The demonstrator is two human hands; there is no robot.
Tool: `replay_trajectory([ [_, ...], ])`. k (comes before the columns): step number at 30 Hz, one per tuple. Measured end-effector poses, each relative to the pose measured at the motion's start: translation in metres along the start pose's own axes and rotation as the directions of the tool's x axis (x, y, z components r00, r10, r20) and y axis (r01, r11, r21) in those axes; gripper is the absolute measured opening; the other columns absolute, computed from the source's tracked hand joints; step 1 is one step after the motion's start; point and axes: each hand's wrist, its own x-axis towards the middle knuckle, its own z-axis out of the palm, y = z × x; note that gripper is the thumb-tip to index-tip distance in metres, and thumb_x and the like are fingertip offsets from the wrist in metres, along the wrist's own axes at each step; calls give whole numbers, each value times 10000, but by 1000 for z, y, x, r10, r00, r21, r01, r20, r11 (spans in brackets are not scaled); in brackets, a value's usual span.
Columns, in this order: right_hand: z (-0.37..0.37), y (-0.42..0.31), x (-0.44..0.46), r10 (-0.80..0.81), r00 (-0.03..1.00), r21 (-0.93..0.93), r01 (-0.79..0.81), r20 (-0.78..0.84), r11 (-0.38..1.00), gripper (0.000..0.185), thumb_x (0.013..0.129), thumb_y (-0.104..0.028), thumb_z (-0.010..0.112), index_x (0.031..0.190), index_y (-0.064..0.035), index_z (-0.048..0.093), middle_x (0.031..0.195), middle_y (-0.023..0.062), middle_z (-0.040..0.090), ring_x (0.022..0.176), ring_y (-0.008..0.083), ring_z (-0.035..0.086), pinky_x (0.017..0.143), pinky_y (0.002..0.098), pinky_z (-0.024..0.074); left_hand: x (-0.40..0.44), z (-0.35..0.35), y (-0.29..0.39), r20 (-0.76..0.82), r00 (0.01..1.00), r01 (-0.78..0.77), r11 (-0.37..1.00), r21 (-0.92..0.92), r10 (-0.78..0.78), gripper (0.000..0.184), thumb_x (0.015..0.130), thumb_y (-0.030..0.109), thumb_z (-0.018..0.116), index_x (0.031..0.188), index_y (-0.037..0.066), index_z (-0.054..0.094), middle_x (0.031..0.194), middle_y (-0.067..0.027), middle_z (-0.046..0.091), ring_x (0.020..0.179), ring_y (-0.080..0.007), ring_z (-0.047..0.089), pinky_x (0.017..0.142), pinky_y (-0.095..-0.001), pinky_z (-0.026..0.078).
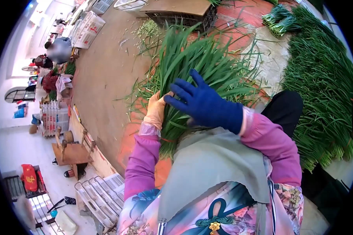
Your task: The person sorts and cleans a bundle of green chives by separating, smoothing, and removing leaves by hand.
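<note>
A large bunch of garlic chives (176, 74) leans upright before my lap, leaves fanned away from me and pale stem ends low near the apron. My left hand (156, 109), in a thin orange glove, is closed around the bunch's left side. Over its near right side lies my right hand (208, 102) in a dark blue glove, fingers spread against the leaves and not wrapped around them. My right thumb is hidden or blurred beneath the hand. Cut leaves and loose bits lie around the bunch on an orange-red sheet (129, 147).
To my right lies a long heap of garlic chives (321, 86), with a smaller bundle (280, 20) at its far end. Ahead stands a dark crate (184, 17) with a board on top. Leftward are a small wooden stool (72, 153), white plastic crates (100, 197) and a distant person (60, 50).
</note>
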Motion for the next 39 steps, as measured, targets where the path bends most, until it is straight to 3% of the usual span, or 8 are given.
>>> replay_trajectory([
  [6, 37, -5, -15, -34, 982, 65, 23, 187, 998, 406, 718, -195, 539, 1108, -82, 523, 826, 67, 524, 685, 205, 527, 535, 336, 406, -33, 14, 20, -288, 957, 8, 993, 120, 27, 402, 774, 172, 633, 1107, -20, 514, 995, -100, 598, 845, -194, 587, 745, -286, 492],
  [11, 22, -34, -34, 8, 964, 86, -31, 265, 996, 414, 729, -160, 512, 1125, -41, 506, 732, 56, 503, 637, 191, 520, 513, 334, 409, -26, -9, 5, -188, 982, -38, 990, -134, 12, 249, 810, 98, 590, 1003, -56, 563, 902, -97, 625, 763, -172, 601, 709, -280, 502],
  [18, 15, -33, -37, 43, 930, 68, -73, 365, 995, 472, 734, -185, 545, 1186, -64, 479, 811, 72, 535, 701, 220, 549, 539, 338, 430, -37, -5, 1, -63, 992, -108, 994, -18, 107, 282, 798, 102, 591, 1033, -47, 546, 923, -103, 616, 778, -195, 602, 703, -297, 506],
  [25, -25, 19, -14, 52, 999, 395, -47, -1, 917, 547, 723, -259, 656, 1211, -83, 481, 864, 91, 589, 715, 245, 582, 566, 339, 456, -53, -2, 2, 2, 989, -147, 989, -2, 147, 247, 790, -11, 582, 1036, -17, 571, 927, -52, 625, 775, -111, 584, 715, -241, 484],
  [30, -59, 71, 13, 502, 852, 212, -468, -150, 858, 338, 785, -258, 585, 1107, -164, 552, 601, 72, 559, 508, 269, 562, 440, 375, 426, -60, -1, 0, 70, 987, -147, 987, 70, 142, 243, 764, -20, 603, 1007, -5, 587, 887, -25, 622, 747, -84, 564, 676, -219, 468],
  [37, -32, 128, 7, 252, 965, -186, -262, -77, 947, 214, 837, -218, 569, 1035, -140, 592, 544, 63, 532, 457, 208, 547, 424, 300, 424, -64, 4, 0, 122, 981, -162, 980, 114, 148, 253, 746, -41, 612, 996, -14, 586, 871, -17, 620, 748, -84, 551, 695, -219, 454],
  [38, -48, 130, 9, 442, 871, 337, -490, 213, 804, 173, 856, -227, 542, 973, -115, 600, 532, 46, 524, 458, 171, 548, 409, 281, 413, -64, 4, 2, 129, 981, -157, 980, 121, 141, 255, 746, -45, 610, 998, -14, 585, 872, -19, 621, 747, -84, 551, 696, -219, 454],
  [39, -61, 132, 10, 407, 733, 653, -675, 545, 343, 178, 874, -236, 515, 911, -89, 608, 521, 28, 516, 459, 134, 548, 393, 263, 403, -65, 4, 4, 134, 981, -159, 978, 132, 142, 253, 746, -51, 605, 996, -17, 584, 871, -19, 620, 747, -85, 551, 699, -221, 455],
])
